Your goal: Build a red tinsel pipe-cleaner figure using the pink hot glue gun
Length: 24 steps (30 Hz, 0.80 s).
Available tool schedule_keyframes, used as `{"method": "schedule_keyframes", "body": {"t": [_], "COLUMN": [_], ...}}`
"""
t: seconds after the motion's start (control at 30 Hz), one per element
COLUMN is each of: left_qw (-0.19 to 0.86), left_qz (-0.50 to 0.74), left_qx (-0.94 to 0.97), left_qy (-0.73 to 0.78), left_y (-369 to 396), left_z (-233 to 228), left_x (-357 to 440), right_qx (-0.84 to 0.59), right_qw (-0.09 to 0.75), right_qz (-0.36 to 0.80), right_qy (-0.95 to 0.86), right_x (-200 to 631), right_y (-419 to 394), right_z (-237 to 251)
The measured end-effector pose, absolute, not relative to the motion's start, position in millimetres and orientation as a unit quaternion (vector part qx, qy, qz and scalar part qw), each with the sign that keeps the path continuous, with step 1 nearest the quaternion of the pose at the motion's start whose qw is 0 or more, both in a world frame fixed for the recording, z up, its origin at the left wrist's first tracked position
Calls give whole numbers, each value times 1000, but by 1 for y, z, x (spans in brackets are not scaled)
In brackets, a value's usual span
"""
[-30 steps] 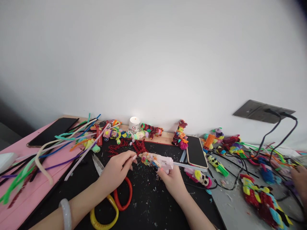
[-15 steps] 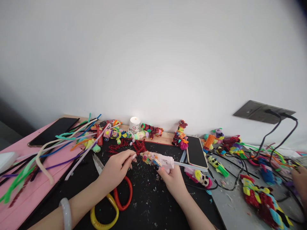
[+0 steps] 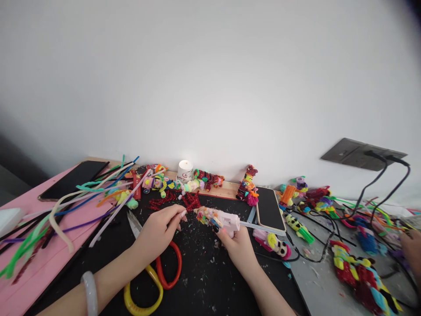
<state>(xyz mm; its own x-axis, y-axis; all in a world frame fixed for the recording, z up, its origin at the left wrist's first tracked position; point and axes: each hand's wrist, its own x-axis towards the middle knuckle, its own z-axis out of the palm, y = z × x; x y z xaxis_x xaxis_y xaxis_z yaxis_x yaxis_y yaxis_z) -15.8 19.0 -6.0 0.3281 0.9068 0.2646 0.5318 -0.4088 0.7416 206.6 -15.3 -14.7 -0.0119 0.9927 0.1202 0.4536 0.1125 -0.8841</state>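
Note:
My right hand (image 3: 237, 248) is wrapped round the handle of a pale pink hot glue gun (image 3: 226, 221), its nozzle end crusted with colourful bits and pointing left. A clear glue stick (image 3: 259, 227) sticks out of its back. Just left of the nozzle, my left hand (image 3: 161, 230) has its fingers pinched together; whatever is between them is too small to make out. Beyond the fingertips lie red glittery pipe cleaner pieces (image 3: 191, 201) on the black mat (image 3: 210, 281). Scissors (image 3: 168, 266) with one red and one yellow handle loop lie partly beneath my left forearm.
Loose pipe cleaners (image 3: 79, 199) and a dark phone (image 3: 74, 180) are at left. Along the wall stand a paper cup (image 3: 185, 171) and a pipe-cleaner figure (image 3: 248, 186). At right are another phone (image 3: 271, 208), more figures, black cables (image 3: 362, 193) and another person's hand (image 3: 411, 250).
The glue gun has shifted slightly right, so its nozzle is a little farther from my left fingertips. My left hand stays pinched in nearly the same place.

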Motion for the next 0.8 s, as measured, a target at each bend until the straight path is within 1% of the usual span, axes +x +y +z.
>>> {"method": "schedule_keyframes", "body": {"t": [0.1,0.8], "left_qw": [272,271], "left_qz": [341,350], "left_qx": [767,762], "left_qy": [470,473], "left_y": [19,20], "left_z": [-6,-6], "left_x": [-17,-17], "right_qx": [-572,-599], "right_qw": [410,387], "right_qz": [333,315], "right_qy": [-628,-626], "right_x": [207,208], "right_y": [-15,-15], "right_z": [-16,-16]}}
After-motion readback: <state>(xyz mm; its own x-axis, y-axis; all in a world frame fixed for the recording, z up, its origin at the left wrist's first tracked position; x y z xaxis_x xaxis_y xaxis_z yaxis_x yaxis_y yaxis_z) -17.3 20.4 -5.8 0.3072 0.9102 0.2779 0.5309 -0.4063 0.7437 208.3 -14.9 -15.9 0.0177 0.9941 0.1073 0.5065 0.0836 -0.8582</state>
